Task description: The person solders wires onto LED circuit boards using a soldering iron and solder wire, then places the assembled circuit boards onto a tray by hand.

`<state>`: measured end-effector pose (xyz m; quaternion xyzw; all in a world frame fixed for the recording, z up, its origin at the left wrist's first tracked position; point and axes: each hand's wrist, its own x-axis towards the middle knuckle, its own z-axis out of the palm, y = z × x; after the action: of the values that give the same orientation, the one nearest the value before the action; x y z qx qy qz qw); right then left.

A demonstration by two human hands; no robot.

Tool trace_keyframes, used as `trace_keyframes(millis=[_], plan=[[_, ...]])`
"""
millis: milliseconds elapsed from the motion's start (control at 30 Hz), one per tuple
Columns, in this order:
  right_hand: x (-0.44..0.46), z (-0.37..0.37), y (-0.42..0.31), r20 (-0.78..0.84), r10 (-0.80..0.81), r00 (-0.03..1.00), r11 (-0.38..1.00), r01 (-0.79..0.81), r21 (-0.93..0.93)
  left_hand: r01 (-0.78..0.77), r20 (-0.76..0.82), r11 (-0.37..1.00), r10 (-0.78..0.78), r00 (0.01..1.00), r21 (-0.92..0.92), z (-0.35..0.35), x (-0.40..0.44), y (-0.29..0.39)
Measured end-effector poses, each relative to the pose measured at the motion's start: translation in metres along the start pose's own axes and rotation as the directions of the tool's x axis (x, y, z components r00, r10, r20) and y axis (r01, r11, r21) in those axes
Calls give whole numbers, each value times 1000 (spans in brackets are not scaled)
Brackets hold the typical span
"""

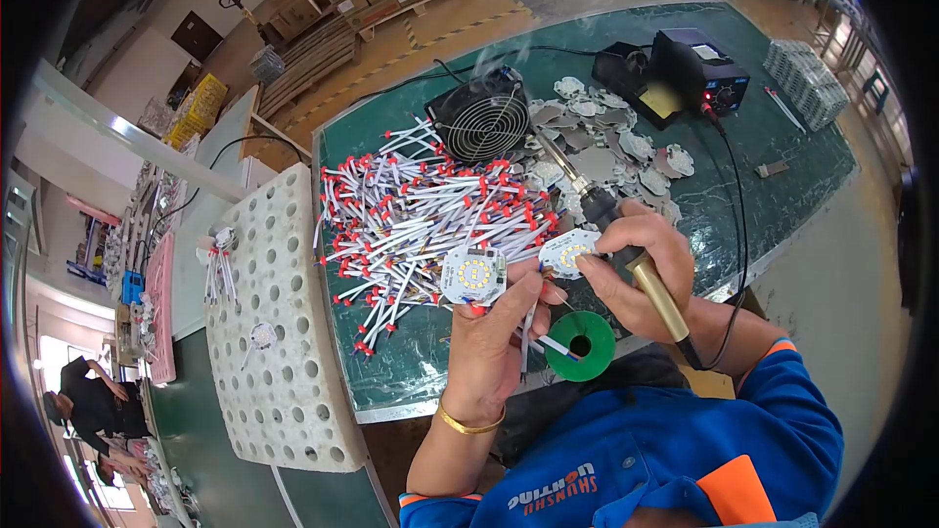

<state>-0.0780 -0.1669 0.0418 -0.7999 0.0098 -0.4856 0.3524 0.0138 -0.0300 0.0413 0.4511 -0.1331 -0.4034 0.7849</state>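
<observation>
Blue sleeves (797, 399) come first, forearms reaching in with the wrists turned toward each other so the hands nearly touch over the bench edge. Green reel (599, 362) sits just by them. Left hand (497, 321) is almost closed, thumb and fingers around a round LED board (473, 275), wires trailing below. Right hand (646, 259) is wrapped round a soldering iron (657, 295), thumb against a second board (565, 252); can't tell who's really gripping that one. Boards look light, stiff, kinda fragile, so I'd pinch the rims. Iron: handle only, metal end's probably hot. Beyond: wire heap (430, 220), fan (481, 125), soldering station (722, 83).
</observation>
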Motion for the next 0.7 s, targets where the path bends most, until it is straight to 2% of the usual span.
trace_keyframes(millis=[67,200,400,700], plan=[[-2,4,0,-76,-30,997,999,31,15,62,3,997,-61,998,-41,1,-1,3],[-3,5,0,-106,-73,992,997,75,10,89,1,994,-89,996,-56,1,2,3],[-6,7,2,-120,-37,992,999,38,7,80,59,997,-79,995,1,-1,2,0],[-17,10,4,-151,17,988,999,-9,50,132,46,987,-129,991,-89,-3,2,-8]])
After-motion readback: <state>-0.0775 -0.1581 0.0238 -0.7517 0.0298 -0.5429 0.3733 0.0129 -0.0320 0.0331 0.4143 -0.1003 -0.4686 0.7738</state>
